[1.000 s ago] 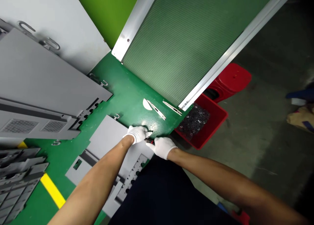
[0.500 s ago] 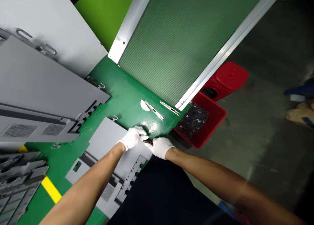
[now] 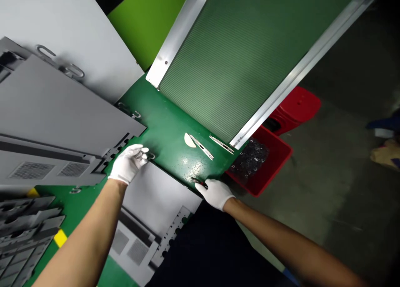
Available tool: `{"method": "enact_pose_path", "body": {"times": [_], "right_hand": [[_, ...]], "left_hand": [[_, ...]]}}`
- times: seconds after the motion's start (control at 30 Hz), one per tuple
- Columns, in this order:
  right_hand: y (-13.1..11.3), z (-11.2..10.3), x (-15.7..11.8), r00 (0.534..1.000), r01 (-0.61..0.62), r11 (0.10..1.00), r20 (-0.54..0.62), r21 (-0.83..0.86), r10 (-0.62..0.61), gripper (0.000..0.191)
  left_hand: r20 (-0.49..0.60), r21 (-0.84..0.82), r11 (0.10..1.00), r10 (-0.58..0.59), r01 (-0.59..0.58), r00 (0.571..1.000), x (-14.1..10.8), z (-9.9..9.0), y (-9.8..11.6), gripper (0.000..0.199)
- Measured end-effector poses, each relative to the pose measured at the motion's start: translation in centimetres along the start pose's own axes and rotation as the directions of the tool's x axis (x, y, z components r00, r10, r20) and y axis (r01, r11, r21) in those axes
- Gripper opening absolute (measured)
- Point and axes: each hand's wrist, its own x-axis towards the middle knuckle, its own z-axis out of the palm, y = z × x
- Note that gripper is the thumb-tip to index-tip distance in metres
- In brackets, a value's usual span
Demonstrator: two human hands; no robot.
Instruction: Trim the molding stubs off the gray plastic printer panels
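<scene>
My left hand (image 3: 128, 163), in a white glove, is closed around a small metal hook (image 3: 151, 156) at the far left corner of a flat grey panel (image 3: 156, 191). In my right hand (image 3: 216, 192), also gloved, is a small red and black tool (image 3: 200, 182), its dark tip pointing left over the green table. The panel lies in front of my body, with vents and a row of holes along its near side. Small dark specks are scattered on the table near the tool's tip.
Beyond my hands, two slim cutters (image 3: 201, 147) and a cream half-disc (image 3: 189, 140) lie on the green table (image 3: 165, 128). A ribbed green conveyor (image 3: 231, 78) stands behind. Upright grey panels (image 3: 62, 107) are at left; a red bin (image 3: 279, 151) of dark parts is at right.
My left hand has moved left, away from my right hand, to the panel's far left corner. My right hand has shifted slightly right with the tool. The view has shifted a little.
</scene>
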Motion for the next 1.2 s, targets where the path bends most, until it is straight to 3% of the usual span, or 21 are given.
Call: {"method": "enact_pose_path", "body": {"times": [0.1,0.2,0.3,0.43,0.63,0.87,1.2], "right_hand": [[-2.6,-0.4,2.4,0.998,0.057,0.998,0.019,0.028,-0.058,0.076],[-7.1,-0.7,5.5,0.99,0.138,0.99,0.019,0.016,-0.138,0.078],[-11.6,-0.8,8.4,0.983,0.18,0.984,0.037,0.015,-0.18,0.077],[-15.4,-0.5,10.8,0.983,0.176,0.984,0.052,0.035,-0.178,0.072],[-16.3,-0.4,11.2,0.99,0.132,0.991,0.048,0.034,-0.133,0.074],[-16.1,-0.1,11.2,0.994,0.08,0.996,0.064,0.038,-0.083,0.076],[-16.5,-0.4,11.8,0.991,0.083,0.996,0.103,0.03,-0.086,0.08]], "left_hand": [[-0.001,0.433,0.896,0.109,-0.098,0.994,1.8,-1.2,0.8,0.03],[0.047,0.768,0.624,0.172,-0.146,0.984,3.4,-2.0,1.0,0.022],[0.164,0.896,0.395,0.127,-0.202,0.978,4.5,-2.3,1.0,0.032],[0.302,0.902,0.316,0.023,-0.293,0.953,5.3,-2.1,1.0,0.05],[0.37,0.87,0.363,-0.034,-0.333,0.929,6.7,-2.3,1.1,0.054],[0.187,0.858,0.501,-0.1,-0.112,0.977,7.7,-3.6,-0.1,0.06],[0.053,0.693,0.721,-0.088,0.027,0.995,8.5,-4.5,-2.0,0.059]]}}
